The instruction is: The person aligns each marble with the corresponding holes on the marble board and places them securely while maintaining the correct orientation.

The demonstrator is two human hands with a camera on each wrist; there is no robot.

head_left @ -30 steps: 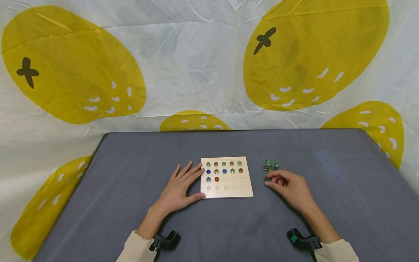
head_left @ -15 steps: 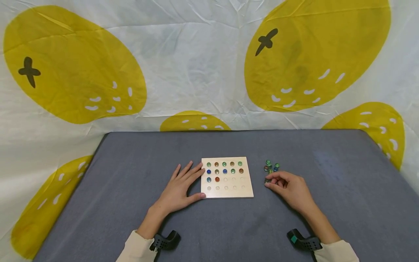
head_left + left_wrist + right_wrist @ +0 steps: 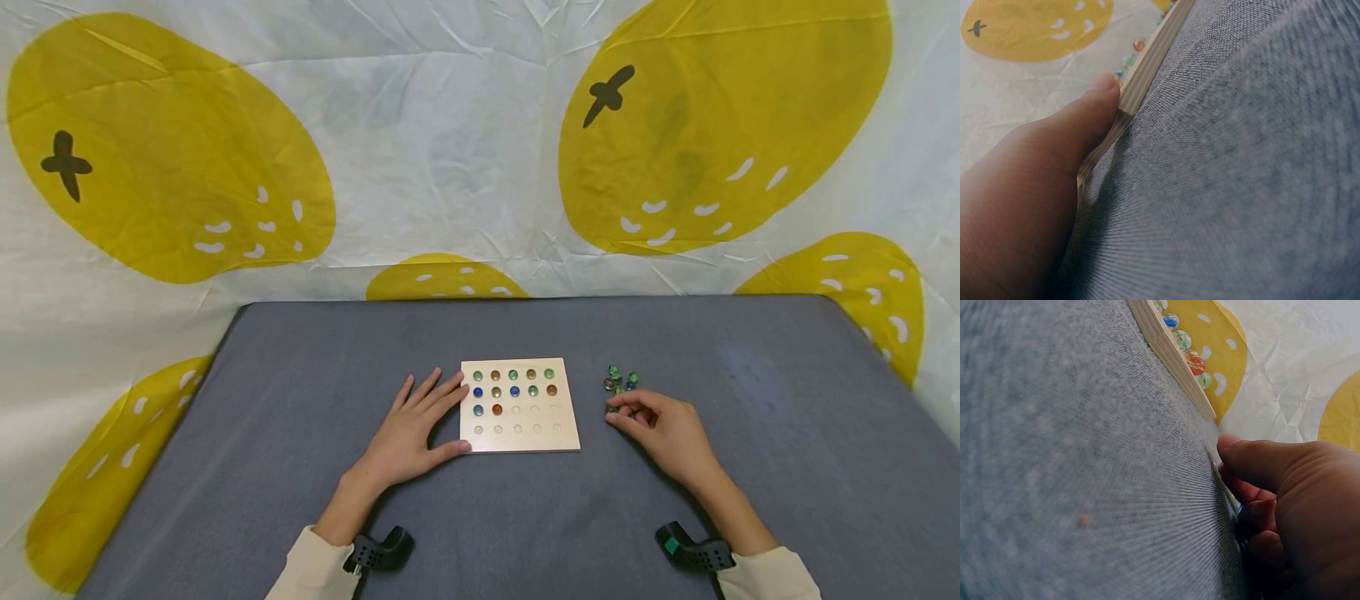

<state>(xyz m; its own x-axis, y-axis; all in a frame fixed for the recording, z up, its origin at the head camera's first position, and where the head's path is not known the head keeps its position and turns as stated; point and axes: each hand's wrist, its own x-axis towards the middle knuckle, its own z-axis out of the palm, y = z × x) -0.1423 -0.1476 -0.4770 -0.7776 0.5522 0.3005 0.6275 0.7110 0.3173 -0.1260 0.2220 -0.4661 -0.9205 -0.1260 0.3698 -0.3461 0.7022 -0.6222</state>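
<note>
A pale wooden board (image 3: 527,442) lies on the table, with glass marbles in its two far rows and two more, blue and red (image 3: 497,409), at the left of the third. My left hand (image 3: 405,437) is spread, fingertips and thumb along the board's left side; in the left wrist view its thumb (image 3: 1094,103) rests at the board's edge. To the right of the board, my right hand (image 3: 667,429) pinches a dark greenish marble (image 3: 610,409) between thumb and curled forefinger, low at the cloth. The fingers cover most of that marble.
Just beyond my right fingertips sits a small cluster of loose marbles (image 3: 615,379), green, brown and blue. Grey cloth (image 3: 315,358) covers the table. Behind its far edge hangs a white curtain (image 3: 450,150) with yellow fruit shapes.
</note>
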